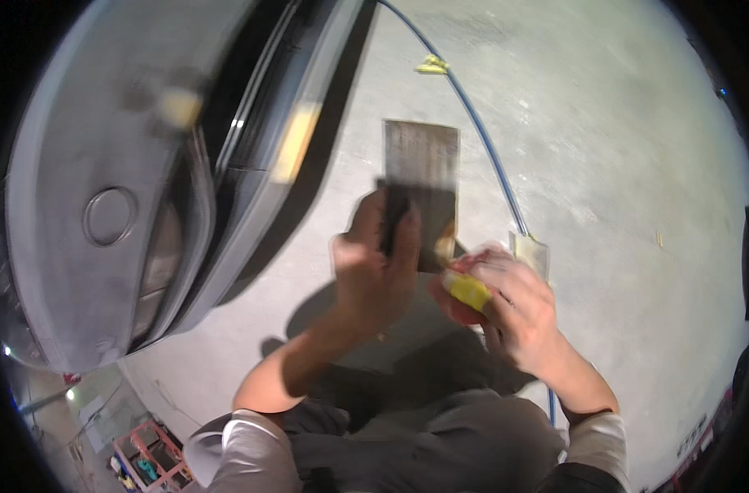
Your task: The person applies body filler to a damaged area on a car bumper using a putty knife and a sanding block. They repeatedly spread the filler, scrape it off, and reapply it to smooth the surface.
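Observation:
My left hand [374, 267] is closed round a flat rectangular plate [421, 156], grey-brown and streaked toward its far edge and dark nearer me. A pale yellowish smear shows at its lower right corner. Just right of the plate, my right hand [518, 308] grips a small yellow and red object [469, 292]. Blur and fingers hide its exact kind, and its near end lies close to the plate's corner. Beyond my left hand stands a grey car body [54, 181], with one pale yellow patch [294, 144] on its edge and another [179, 108] on the panel.
A blue hose [483, 131] curves over the pale concrete floor [637, 164]. Beside it lie a crumpled yellow scrap [432, 66] and a pale square sheet [532, 251], partly behind my right hand. At lower left stands a red-framed crate [154, 456] holding small items.

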`<move>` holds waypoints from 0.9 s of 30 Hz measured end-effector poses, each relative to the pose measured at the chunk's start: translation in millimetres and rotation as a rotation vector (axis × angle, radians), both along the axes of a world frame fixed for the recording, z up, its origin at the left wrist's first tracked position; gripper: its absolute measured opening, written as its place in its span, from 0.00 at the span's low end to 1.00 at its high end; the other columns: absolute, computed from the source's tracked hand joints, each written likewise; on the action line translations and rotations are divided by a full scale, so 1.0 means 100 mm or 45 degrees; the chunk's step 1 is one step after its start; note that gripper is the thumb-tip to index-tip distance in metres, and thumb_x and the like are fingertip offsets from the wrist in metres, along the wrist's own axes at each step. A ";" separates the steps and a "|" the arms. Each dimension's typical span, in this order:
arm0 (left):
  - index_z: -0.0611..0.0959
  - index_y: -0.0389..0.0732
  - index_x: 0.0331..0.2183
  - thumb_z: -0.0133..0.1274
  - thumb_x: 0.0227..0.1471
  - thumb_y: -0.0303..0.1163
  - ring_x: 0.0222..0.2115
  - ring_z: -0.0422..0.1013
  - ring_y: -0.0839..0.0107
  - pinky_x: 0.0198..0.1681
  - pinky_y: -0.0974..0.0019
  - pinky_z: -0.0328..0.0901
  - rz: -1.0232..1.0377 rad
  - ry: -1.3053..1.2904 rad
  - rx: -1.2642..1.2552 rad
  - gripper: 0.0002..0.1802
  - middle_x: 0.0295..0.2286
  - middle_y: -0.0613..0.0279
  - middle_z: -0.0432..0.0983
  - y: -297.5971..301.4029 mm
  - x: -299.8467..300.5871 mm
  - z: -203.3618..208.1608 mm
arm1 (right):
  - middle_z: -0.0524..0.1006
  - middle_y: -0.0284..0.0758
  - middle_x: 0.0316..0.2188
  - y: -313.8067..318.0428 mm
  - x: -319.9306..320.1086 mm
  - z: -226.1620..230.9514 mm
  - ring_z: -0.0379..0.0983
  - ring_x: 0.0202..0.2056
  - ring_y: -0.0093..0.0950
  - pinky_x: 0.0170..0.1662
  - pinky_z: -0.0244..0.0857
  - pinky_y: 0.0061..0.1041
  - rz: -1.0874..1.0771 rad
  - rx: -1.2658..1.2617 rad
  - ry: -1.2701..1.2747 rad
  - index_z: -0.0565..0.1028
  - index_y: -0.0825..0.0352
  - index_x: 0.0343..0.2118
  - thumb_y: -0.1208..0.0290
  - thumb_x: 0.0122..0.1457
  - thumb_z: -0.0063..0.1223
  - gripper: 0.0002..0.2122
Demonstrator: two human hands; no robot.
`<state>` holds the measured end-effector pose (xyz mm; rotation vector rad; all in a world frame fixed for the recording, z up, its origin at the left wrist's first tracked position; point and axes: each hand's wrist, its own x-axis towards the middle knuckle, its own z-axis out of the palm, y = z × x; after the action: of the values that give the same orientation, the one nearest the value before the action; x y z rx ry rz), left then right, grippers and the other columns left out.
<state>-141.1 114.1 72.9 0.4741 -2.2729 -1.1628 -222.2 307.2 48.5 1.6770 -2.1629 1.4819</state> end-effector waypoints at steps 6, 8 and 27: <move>0.79 0.32 0.45 0.52 0.67 0.30 0.26 0.72 0.85 0.27 0.73 0.66 -0.243 -0.369 0.319 0.10 0.26 0.63 0.80 -0.50 0.14 -0.05 | 0.83 0.37 0.38 -0.01 -0.15 0.48 0.79 0.38 0.26 0.44 0.73 0.27 -0.025 0.017 -1.255 0.80 0.73 0.48 0.75 0.65 0.57 0.11; 0.79 0.31 0.43 0.55 0.65 0.36 0.27 0.76 0.71 0.31 0.63 0.69 -0.256 -0.523 0.252 0.16 0.27 0.56 0.81 -0.47 0.28 -0.20 | 0.83 0.35 0.40 -0.24 -0.50 0.65 0.78 0.39 0.22 0.45 0.72 0.25 -0.297 0.045 -1.456 0.78 0.72 0.52 0.67 0.68 0.56 0.15; 0.82 0.32 0.39 0.56 0.59 0.41 0.31 0.77 0.57 0.35 0.52 0.68 -0.730 -1.055 0.922 0.19 0.31 0.44 0.81 -0.23 0.80 -1.49 | 0.80 0.34 0.28 -2.31 -0.03 0.94 0.74 0.30 0.24 0.34 0.68 0.23 -0.275 -0.707 -0.739 0.83 0.72 0.44 0.78 0.57 0.60 0.11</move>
<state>-60.9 91.3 -75.9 0.6801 -2.6800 -2.4843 -225.6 76.0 143.0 0.8779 -1.7696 2.4099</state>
